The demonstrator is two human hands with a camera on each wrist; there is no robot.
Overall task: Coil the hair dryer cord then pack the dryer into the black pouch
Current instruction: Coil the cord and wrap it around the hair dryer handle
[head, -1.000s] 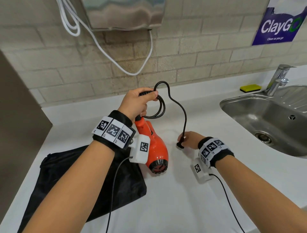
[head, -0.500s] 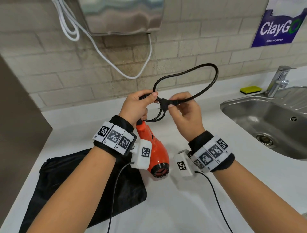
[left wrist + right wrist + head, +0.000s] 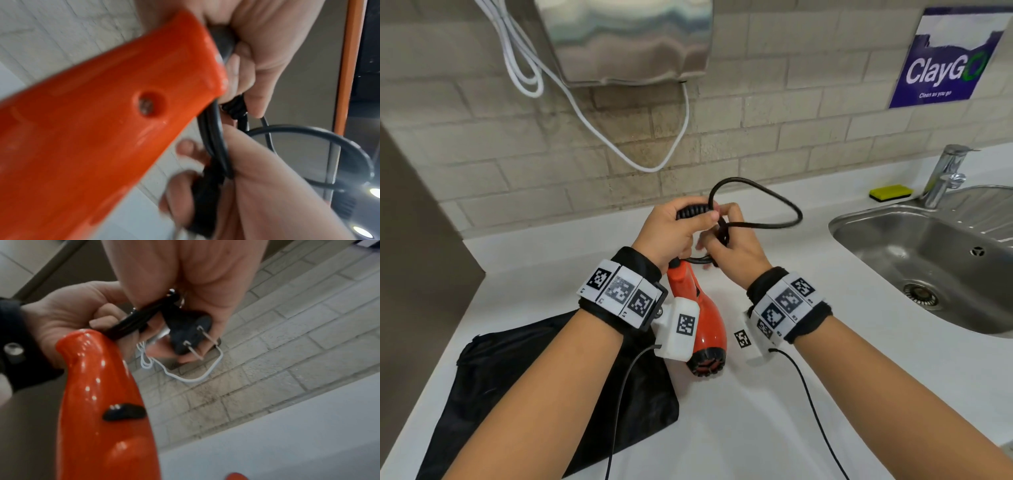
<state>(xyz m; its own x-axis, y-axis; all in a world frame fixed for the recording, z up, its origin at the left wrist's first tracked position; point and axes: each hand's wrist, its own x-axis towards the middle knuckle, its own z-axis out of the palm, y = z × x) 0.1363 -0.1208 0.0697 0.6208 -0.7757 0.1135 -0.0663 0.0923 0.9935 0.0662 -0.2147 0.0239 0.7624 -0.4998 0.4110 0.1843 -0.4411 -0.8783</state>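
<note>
The orange hair dryer (image 3: 702,318) hangs nozzle-down over the white counter, its handle (image 3: 115,123) close in the left wrist view. My left hand (image 3: 671,233) grips the gathered loops of the black cord (image 3: 763,205) at the handle's top. One loop arches out to the right. My right hand (image 3: 732,250) pinches the black two-pin plug (image 3: 189,335) beside the loops, pins pointing outward. The black pouch (image 3: 524,394) lies flat on the counter under my left forearm.
A steel sink (image 3: 941,260) with a tap (image 3: 945,174) is set into the counter at right, a yellow sponge (image 3: 890,192) behind it. A metal wall dispenser (image 3: 626,41) with a white cable (image 3: 599,130) hangs on the brick wall.
My right hand lifted the plug from the counter up to my left hand, then drew it down against the held loops. The free loop of cord has shrunk and dropped.
</note>
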